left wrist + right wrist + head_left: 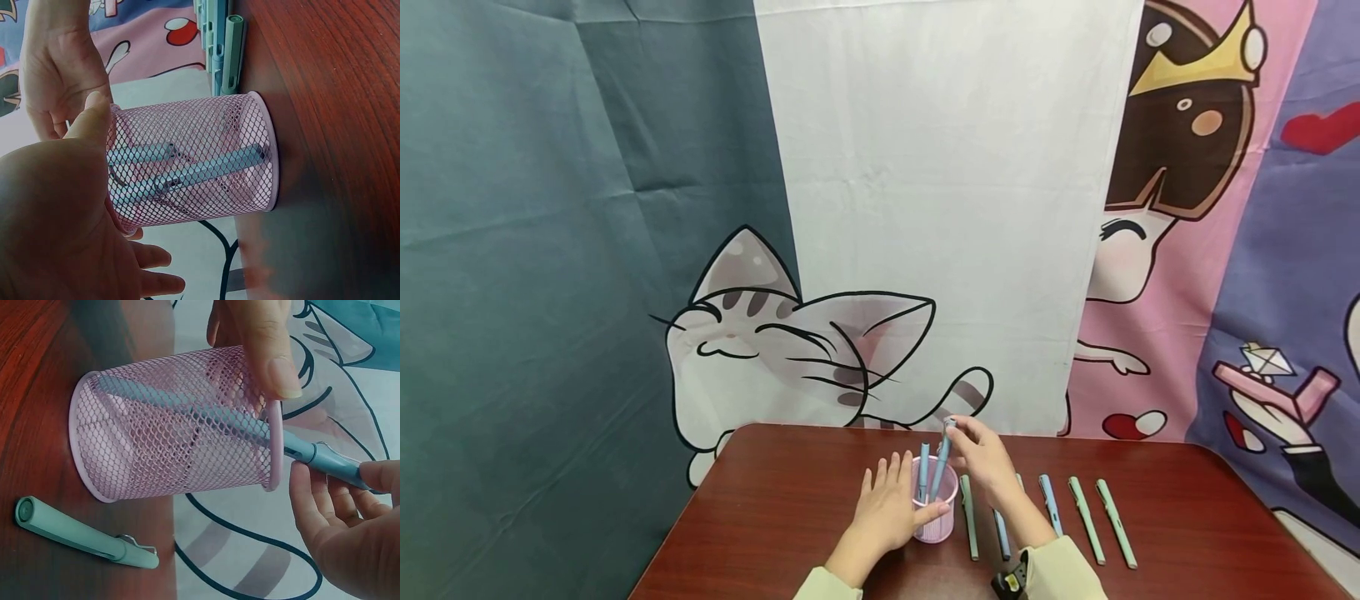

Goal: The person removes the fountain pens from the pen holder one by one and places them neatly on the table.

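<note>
A pink mesh pen cup (934,530) stands upright on the table. My left hand (886,507) rests against its left side, fingers spread and straight, with the thumb over the rim in the right wrist view. Between thumb and fingertips, my right hand (985,458) pinches the capped upper end of a blue pen (340,467). That pen slants down into the cup, its lower part visible through the mesh. Another blue pen (923,473) stands inside the cup, to the left of the held one.
Right of the cup, green and blue pens lie in a row on the brown table (760,517), among them a green pen (970,518) closest to the cup and another green pen (1117,523) at the far right. My right forearm covers part of the row. A printed cloth (940,208) hangs behind.
</note>
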{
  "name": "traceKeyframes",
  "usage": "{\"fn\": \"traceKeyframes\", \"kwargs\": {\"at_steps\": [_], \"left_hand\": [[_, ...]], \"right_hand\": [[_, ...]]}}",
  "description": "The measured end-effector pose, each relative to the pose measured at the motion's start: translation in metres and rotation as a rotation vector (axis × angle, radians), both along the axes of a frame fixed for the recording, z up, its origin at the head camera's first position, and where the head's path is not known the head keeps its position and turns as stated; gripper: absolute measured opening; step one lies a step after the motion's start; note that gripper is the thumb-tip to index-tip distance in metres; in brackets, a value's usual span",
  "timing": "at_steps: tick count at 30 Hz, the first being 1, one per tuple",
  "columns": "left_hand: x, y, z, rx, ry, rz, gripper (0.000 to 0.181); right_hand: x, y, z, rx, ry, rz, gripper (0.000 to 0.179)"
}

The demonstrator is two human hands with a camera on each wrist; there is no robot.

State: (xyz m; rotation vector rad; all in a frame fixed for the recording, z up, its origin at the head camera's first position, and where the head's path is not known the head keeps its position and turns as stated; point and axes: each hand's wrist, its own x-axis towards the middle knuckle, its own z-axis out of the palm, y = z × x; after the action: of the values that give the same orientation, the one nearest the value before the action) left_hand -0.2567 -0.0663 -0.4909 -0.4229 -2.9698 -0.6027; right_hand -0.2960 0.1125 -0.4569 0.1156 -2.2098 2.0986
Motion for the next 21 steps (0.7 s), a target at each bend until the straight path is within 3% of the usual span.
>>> {"fn": "traceKeyframes", "kwargs": {"at_steps": [12,21], "left_hand": [[0.0,0.001,0.0,0.0,0.012,0.002,0.106],[0.0,0.001,-0.003,0.011,0.02,0.007,0.104]], "right_hand": [[0.008,0.008,0.02,-0.104,0.033,-0.001,0.038],[0.01,0.022,0.026,-0.199,0.027,-0.014,0.043]]}}
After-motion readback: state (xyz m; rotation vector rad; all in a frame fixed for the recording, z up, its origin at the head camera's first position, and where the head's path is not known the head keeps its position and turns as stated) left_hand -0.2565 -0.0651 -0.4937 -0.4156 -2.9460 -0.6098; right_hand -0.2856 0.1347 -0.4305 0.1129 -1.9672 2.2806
